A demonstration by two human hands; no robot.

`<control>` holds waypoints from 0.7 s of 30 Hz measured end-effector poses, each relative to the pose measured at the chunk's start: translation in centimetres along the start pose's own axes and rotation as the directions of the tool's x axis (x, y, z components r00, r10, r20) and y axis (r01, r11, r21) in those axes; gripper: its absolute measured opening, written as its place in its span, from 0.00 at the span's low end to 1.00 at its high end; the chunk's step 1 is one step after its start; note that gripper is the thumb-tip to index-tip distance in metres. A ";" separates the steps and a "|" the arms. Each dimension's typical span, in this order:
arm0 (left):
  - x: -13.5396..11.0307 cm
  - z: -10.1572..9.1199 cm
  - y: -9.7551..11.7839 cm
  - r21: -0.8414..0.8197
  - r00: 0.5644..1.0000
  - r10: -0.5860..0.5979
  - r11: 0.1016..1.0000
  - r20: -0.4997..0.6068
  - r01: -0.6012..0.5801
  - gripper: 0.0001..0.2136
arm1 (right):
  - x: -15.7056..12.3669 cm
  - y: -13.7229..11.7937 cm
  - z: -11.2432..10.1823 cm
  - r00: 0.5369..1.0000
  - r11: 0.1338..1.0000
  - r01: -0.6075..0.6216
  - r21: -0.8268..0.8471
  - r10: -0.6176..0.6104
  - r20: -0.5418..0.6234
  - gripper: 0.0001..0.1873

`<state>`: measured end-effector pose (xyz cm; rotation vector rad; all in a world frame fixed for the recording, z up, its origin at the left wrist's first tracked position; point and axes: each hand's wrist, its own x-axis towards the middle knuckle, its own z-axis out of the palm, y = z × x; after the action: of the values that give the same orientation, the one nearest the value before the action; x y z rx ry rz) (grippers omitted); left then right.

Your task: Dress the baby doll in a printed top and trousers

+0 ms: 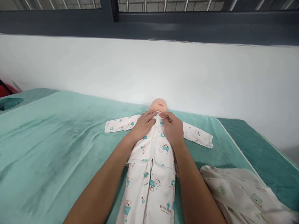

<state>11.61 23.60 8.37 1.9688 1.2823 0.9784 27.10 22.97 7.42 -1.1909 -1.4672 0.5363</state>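
Note:
A doll point(159, 104) lies on its back, its head toward the wall. It is dressed in a white long-sleeved baby shirt point(143, 146) with teal and brown cartoon prints, the sleeves spread to both sides. Matching white baby pants point(161, 189) lie below the shirt's hem. My left hand point(145, 123) rests on the upper chest, fingers stretched toward the collar. Beside it, my right hand point(173, 127) has its fingers bent and pressed together on the shirt's front edge just under the doll's chin. The fingertips partly hide the cloth there.
A teal blanket point(58, 133) covers the surface under the doll. To the right lies a crumpled pale printed cloth point(243, 189). Behind stands a white wall point(149, 68) under a dark window frame point(187, 28) with metal bars. Something red point(7, 90) shows at the far left.

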 end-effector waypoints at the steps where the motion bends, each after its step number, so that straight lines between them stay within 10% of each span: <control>1: 0.0 0.0 0.0 0.004 1.000 -0.001 1.000 0.002 0.001 0.22 | 0.0 0.1 0.0 1.000 1.000 0.002 0.001 -0.002 0.000 0.12; 21: -0.1 0.5 -0.4 0.014 0.991 0.108 0.994 -0.077 -0.107 0.21 | 0.3 0.2 0.2 0.997 0.994 -0.071 -0.085 0.075 0.037 0.18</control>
<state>11.76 23.61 7.76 2.0437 1.2353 1.1121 27.00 23.38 7.35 -1.3107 -1.4968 0.5557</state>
